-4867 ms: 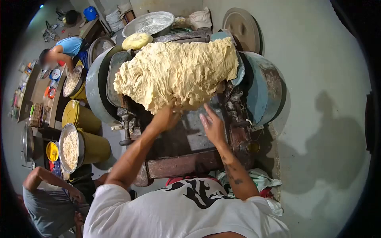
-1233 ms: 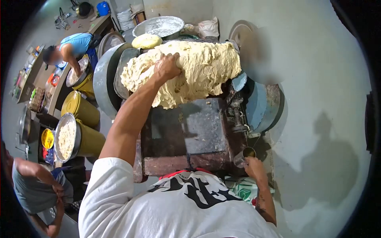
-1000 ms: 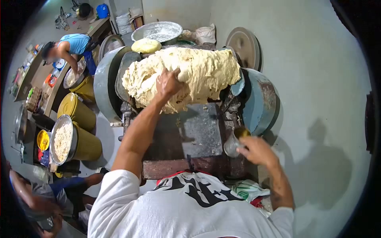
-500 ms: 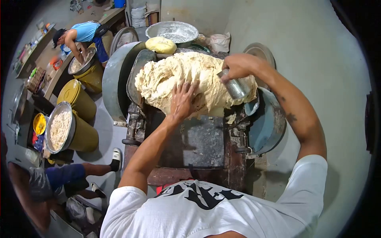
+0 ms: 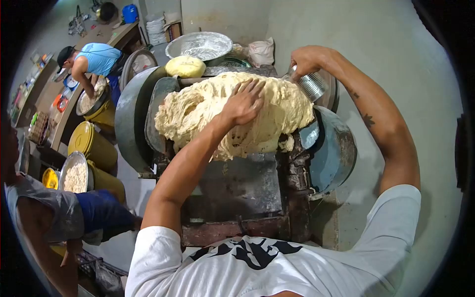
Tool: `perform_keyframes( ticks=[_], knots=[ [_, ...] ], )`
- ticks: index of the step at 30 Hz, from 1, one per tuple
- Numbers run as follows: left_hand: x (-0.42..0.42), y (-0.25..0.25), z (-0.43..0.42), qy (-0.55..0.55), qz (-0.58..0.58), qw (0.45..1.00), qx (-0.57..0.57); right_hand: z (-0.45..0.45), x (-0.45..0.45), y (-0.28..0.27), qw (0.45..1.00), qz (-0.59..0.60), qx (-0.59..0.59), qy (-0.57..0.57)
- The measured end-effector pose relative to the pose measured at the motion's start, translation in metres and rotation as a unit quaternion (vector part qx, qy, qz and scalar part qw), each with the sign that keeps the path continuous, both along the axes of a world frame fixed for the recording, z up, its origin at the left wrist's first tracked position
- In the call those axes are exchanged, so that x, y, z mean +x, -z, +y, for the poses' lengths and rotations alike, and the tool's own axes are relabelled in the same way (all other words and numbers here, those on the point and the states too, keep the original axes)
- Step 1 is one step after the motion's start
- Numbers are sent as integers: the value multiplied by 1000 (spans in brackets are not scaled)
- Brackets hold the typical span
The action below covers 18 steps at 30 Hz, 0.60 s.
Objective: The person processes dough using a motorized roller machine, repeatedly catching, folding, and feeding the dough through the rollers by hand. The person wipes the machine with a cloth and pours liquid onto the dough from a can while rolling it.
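Observation:
A big mass of pale, sticky dough [image 5: 198, 114] lies across the rollers of a dough machine [image 5: 237, 183], its front edge hanging in ragged folds. My left hand [image 5: 245, 102] rests on top of the dough near its middle, fingers stretched out. Off the dough's right end, my right hand [image 5: 308, 63] grips a ribbed metal can [image 5: 313, 87], which is tilted, its far end pointing down and right. The can's contents are not visible.
Behind the machine are a yellow dough lump [image 5: 185, 66] and a floury metal basin [image 5: 200, 45]. At left, one person [image 5: 99, 57] works in a bowl, another person [image 5: 54, 208] stands close by, and yellow drums [image 5: 94, 143] line the floor. A wall [image 5: 396, 99] rises at right.
My left hand has slid up and right over the dough. My right hand has carried the can up and right, off the dough. The nearer person at left has shifted position.

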<state>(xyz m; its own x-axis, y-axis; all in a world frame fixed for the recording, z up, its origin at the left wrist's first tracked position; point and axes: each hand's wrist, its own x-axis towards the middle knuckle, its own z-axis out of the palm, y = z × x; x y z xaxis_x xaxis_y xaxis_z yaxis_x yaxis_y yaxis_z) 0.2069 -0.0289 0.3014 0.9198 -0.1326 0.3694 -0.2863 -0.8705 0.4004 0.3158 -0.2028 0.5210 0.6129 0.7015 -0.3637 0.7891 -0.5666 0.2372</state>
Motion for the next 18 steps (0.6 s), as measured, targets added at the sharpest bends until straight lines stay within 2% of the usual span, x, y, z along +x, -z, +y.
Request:
perform_keyframes(
  ticks=[2, 5, 7, 9, 11, 13, 14, 17, 18],
  knots=[
    [21, -19, -30, -10, -1, 1000, -7, -12, 6, -5, 1000, -7, 11, -11],
    [86, -30, -63, -3, 78, 997, -7, -21, 8, -10, 998, -60, -35, 2],
    [125, -42, -54, 22, 243, 970, 5, -26, 8, -11, 999, -51, -15, -5],
    [136, -28, -47, 43, 239, 970, -5, -30, -1, -11, 999, -44, -3, -14],
    [127, 0, -25, 53, 66, 996, -31, -23, -18, -16, 999, -40, 12, -29],
    [78, -17, -11, -63, 152, 986, -35, -10, -26, -12, 999, -29, -6, -34],
    [61, -1, 0, -60, 75, 995, 17, -1, -30, -9, 999, -23, -10, -44],
    [5, -4, 36, -68, 75, 988, 114, 31, -39, 2, 996, -21, -23, -84],
    [-15, 1, 52, -85, 61, 991, 82, 44, -43, 9, 994, -22, -29, -99]
  ],
)
